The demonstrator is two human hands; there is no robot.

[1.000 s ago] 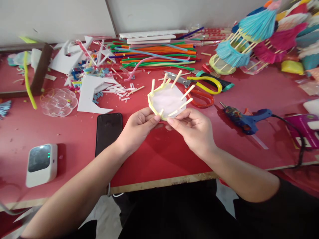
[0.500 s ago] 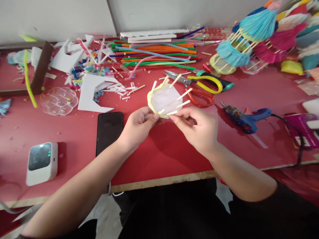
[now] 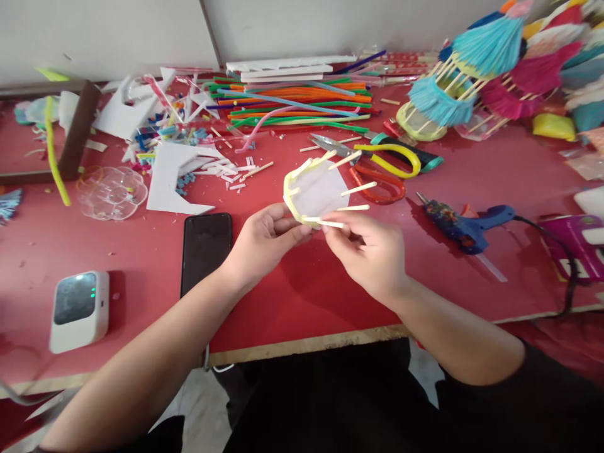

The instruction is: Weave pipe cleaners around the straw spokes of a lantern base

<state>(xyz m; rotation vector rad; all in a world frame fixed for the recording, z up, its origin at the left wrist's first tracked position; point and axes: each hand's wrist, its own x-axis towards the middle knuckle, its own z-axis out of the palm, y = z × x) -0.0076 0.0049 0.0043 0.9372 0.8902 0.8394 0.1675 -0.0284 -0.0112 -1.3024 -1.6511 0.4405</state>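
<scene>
Between my hands is a round white disc (image 3: 323, 189) with several short wooden sticks standing up around its rim. A fuzzy yellow strip (image 3: 289, 196), which looks like pipe cleaner, runs along the left and near edge, outside the sticks. My left hand (image 3: 267, 239) pinches the near left edge between thumb and fingers. At the near right edge, my right hand (image 3: 370, 248) has its thumb and forefinger closed by the rim. Whether they grip the disc or the strip's end is hidden. The disc is held above the red table (image 3: 302, 296).
Beyond the disc lie scissors (image 3: 391, 157) with yellow and red handles. A blue glue gun (image 3: 472, 229) rests to the right. Coloured pipe cleaners (image 3: 302, 97) and foam scraps (image 3: 170, 182) lie farther back. A phone (image 3: 206, 251) is beside my left forearm; a tasselled blue model (image 3: 441, 100) stands back right.
The disc has turned clockwise and shifted slightly right, its sticks moving round with it. My left hand has slid a little right along with it; my right hand has moved slightly down and left.
</scene>
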